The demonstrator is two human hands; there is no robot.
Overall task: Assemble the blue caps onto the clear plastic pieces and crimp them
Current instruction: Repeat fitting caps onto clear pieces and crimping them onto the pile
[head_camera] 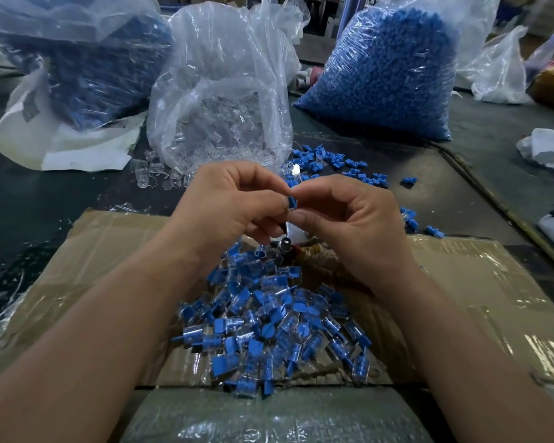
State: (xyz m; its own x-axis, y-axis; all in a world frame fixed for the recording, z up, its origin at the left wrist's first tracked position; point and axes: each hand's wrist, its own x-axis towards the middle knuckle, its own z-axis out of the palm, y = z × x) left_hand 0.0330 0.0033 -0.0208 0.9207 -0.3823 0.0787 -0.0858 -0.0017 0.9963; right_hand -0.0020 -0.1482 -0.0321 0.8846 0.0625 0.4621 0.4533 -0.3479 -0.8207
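Head view.

Containers: three large plastic bags stood at the far side of the dark worktop point(29, 203).
- The far-left bag point(87, 59) held dark blue parts, blurred by the film.
- The middle bag point(224, 100), open-mouthed and slumped, held clear plastic pieces point(218, 123). A few more clear ones lay spilled on the worktop at its near-left foot.
- The far-right bag point(387, 75) was packed full of blue parts.

Also on the worktop were loose blue caps point(333, 164), scattered between the middle and far-right bags, with a few more to the right of the hands. A flattened, taped cardboard point(93, 251) covered the near worktop. It bore a heap of assembled pieces point(269, 324), clear bodies with blue caps fitted, too many to count.

Hands: two, bare, with forearms reaching in from the near edge and meeting above the far end of the heap.
- The left hand point(227, 203) had its fingers point(279, 203) curled, thumb and forefinger pinching one blue cap point(292, 201).
- The right hand point(349, 219) had its fingers curled, thumb and forefinger tips pinching the same cap from the right.

Whether a clear piece sat under that cap could not be told. A small metal object point(283, 243) showed just below the hands; its kind could not be told.
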